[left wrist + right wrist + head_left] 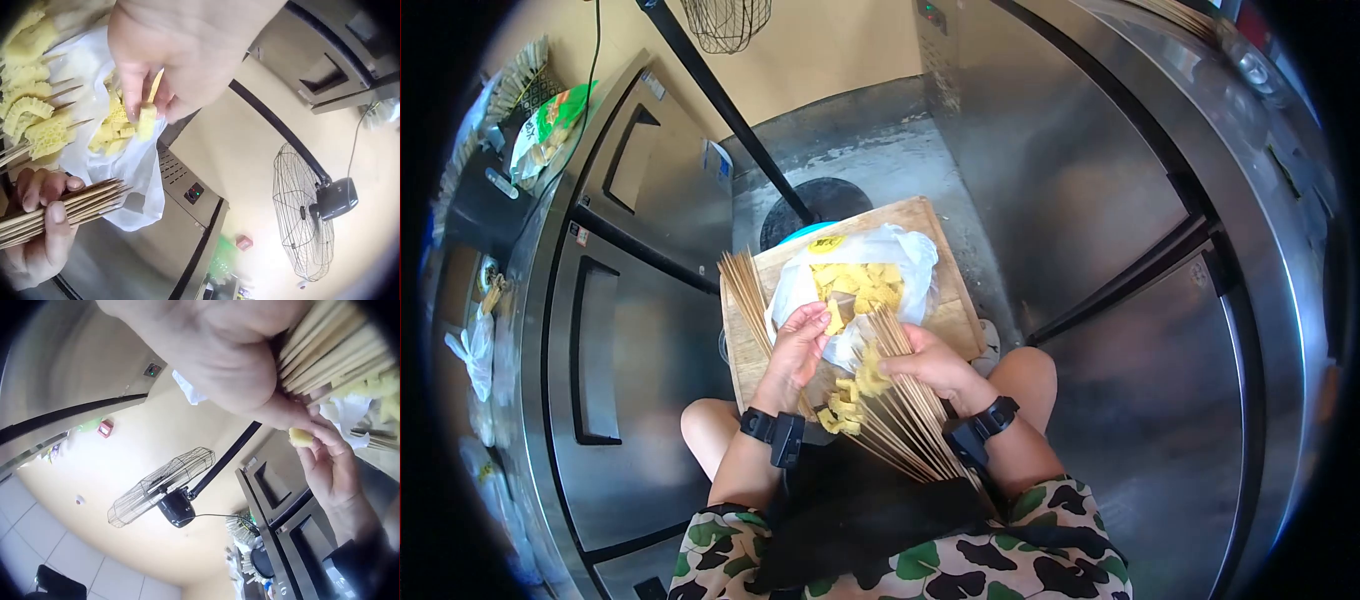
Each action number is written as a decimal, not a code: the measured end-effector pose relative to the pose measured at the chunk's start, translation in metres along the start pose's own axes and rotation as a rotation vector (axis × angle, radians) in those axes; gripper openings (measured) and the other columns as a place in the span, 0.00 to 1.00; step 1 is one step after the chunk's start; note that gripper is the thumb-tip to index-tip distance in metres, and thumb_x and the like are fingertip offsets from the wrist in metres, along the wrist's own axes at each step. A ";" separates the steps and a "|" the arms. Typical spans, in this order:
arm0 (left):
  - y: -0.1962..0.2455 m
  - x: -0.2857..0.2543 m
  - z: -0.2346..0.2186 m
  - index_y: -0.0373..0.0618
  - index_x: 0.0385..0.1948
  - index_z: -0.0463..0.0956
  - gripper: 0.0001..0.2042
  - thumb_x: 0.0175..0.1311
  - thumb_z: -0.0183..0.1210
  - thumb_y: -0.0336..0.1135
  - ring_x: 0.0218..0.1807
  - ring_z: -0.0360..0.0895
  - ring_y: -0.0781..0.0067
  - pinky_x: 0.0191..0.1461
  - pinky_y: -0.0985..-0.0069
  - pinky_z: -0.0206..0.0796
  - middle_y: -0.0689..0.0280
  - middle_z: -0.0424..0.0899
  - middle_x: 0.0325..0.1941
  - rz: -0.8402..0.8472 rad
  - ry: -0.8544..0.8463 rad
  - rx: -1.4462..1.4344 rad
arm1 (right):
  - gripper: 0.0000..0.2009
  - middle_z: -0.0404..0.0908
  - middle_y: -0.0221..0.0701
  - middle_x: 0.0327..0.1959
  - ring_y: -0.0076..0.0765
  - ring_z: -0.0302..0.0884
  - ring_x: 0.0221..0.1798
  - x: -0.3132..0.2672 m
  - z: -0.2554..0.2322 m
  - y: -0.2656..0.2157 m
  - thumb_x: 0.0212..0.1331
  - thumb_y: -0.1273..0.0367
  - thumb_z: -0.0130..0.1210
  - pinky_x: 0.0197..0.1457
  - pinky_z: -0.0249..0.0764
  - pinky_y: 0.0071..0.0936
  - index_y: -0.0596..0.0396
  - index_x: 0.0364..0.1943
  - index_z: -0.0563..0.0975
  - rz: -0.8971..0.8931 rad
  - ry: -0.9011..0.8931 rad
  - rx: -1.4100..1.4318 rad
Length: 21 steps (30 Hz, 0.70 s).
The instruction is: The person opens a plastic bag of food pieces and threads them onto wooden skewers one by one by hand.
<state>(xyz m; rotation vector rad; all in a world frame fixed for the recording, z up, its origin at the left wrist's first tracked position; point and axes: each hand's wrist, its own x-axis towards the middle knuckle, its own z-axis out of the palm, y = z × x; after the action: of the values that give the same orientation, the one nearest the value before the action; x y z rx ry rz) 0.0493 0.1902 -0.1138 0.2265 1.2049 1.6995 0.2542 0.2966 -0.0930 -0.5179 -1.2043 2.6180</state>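
My left hand [802, 338] pinches a small piece of yellow honeycomb tripe [147, 122] between thumb and fingers, over the bag's near side. In my right hand [935, 362] is a bundle of bamboo skewers [75, 209], gripped with the thumb across them. Threaded tripe pieces [53, 134] sit on skewers beside that bundle, several points sticking out past them. Loose tripe [870, 285] fills an open white plastic bag [915, 255] in front of both hands. The right wrist view shows the left fingertips holding the yellow piece [301, 437] close to the right hand.
The bag lies on a wooden board [950, 310] between the knees. More skewers [745, 285] lie along its left edge. Steel cabinets [640, 370] stand left, and tall steel doors [1090, 200] right. A black fan [306, 212] on a pole stands beyond the board.
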 end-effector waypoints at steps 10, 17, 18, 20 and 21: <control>0.004 -0.011 0.037 0.45 0.42 0.73 0.10 0.60 0.55 0.23 0.42 0.76 0.78 0.44 0.83 0.70 0.68 0.79 0.42 -0.042 0.050 0.035 | 0.16 0.71 0.26 0.26 0.18 0.67 0.21 0.005 -0.004 0.005 0.46 0.77 0.62 0.23 0.64 0.14 0.57 0.39 0.69 0.047 0.028 -0.047; 0.014 -0.027 0.057 0.45 0.41 0.74 0.09 0.59 0.57 0.25 0.44 0.76 0.79 0.45 0.83 0.70 0.65 0.80 0.46 0.051 0.003 0.225 | 0.17 0.72 0.27 0.28 0.18 0.67 0.20 0.007 -0.004 0.006 0.45 0.78 0.63 0.22 0.63 0.14 0.57 0.38 0.69 0.036 0.039 -0.074; 0.013 -0.029 0.057 0.45 0.40 0.74 0.09 0.58 0.58 0.25 0.43 0.76 0.79 0.45 0.83 0.70 0.65 0.80 0.45 0.057 -0.008 0.225 | 0.17 0.72 0.26 0.28 0.17 0.67 0.20 0.007 -0.005 0.008 0.45 0.78 0.62 0.22 0.63 0.14 0.57 0.39 0.69 0.034 0.033 -0.069; 0.013 -0.031 0.057 0.45 0.40 0.74 0.09 0.58 0.58 0.25 0.43 0.76 0.80 0.45 0.83 0.70 0.65 0.80 0.44 0.080 -0.028 0.241 | 0.17 0.71 0.24 0.28 0.17 0.67 0.20 0.008 -0.007 0.008 0.46 0.78 0.62 0.22 0.63 0.14 0.57 0.39 0.69 0.028 0.019 -0.061; 0.012 -0.034 0.057 0.45 0.40 0.74 0.09 0.58 0.58 0.25 0.43 0.76 0.80 0.45 0.83 0.69 0.65 0.80 0.44 0.098 -0.035 0.256 | 0.17 0.70 0.24 0.28 0.16 0.67 0.21 0.007 -0.006 0.007 0.46 0.78 0.62 0.22 0.63 0.14 0.57 0.40 0.69 0.023 0.028 -0.057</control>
<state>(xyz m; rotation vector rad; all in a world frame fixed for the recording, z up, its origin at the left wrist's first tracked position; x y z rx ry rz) 0.0939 0.1980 -0.0639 0.4754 1.4041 1.6150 0.2502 0.2989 -0.1037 -0.5797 -1.2745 2.5934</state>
